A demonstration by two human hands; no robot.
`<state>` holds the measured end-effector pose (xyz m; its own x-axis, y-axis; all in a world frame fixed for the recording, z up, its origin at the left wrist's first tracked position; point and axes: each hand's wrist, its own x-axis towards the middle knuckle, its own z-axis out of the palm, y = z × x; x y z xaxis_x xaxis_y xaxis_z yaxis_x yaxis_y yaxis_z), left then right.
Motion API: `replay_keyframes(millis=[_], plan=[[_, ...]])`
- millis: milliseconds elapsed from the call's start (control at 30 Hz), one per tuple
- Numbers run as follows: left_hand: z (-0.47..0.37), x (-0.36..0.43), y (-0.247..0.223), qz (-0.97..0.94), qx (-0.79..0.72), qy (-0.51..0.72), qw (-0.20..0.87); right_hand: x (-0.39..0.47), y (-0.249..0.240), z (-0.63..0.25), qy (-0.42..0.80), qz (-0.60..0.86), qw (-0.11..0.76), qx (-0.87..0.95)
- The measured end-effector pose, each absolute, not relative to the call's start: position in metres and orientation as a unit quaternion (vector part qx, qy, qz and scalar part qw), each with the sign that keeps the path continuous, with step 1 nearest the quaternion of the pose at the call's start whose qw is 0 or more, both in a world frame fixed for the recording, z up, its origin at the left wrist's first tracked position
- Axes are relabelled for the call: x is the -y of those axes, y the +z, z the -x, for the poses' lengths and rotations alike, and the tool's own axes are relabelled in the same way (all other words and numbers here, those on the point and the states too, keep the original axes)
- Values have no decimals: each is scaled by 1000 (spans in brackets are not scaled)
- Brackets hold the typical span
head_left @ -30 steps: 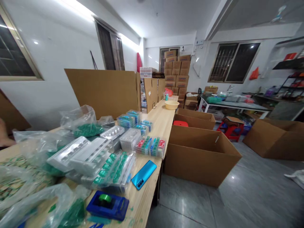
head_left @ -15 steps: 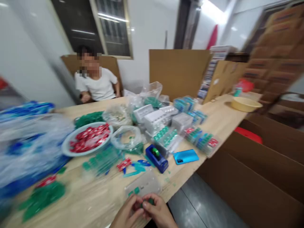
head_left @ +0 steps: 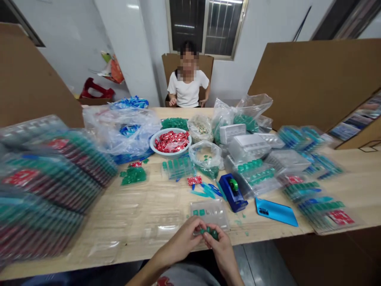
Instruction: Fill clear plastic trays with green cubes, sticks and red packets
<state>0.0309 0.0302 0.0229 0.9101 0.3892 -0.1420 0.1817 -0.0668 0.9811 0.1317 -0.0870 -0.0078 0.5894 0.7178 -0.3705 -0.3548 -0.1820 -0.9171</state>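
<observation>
My left hand (head_left: 187,235) and my right hand (head_left: 220,247) meet at the table's near edge. Small green plastic pieces (head_left: 213,233) are held between them. The right fingers curl round several of these, while my left thumb and fingertips pinch at one; their exact shape is partly hidden. Just beyond my hands lies a clear plastic tray (head_left: 214,210) with two green pieces in its left slots. A blue tape dispenser (head_left: 233,194) with a green roll stands behind the tray. Blue and turquoise plastic pieces (head_left: 206,190) and a red-and-white packet (head_left: 194,180) lie close by.
A blue phone (head_left: 276,212) lies to the right. Filled packs are stacked at left (head_left: 50,190) and right (head_left: 324,202). A bowl (head_left: 152,143) of red packets and clear bags (head_left: 205,153) stand farther back. A person in a white shirt (head_left: 188,89) sits opposite.
My view has swung left, bringing the stacked packs on the left into sight. Both hands stay together at the green pieces, which show more plainly now.
</observation>
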Motion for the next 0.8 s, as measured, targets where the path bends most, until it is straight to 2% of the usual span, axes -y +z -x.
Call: replay_keyframes(millis=[333,600,800], plan=[[-38,-59,19,-674,-215,60,704,66,8,-142,348,701,592,191],[-47,-48,26,-717,-242,128,641,67,-6,-142,302,723,597,172],[-54,-44,11,-677,-268,90,679,70,-6,-146,289,729,595,176]])
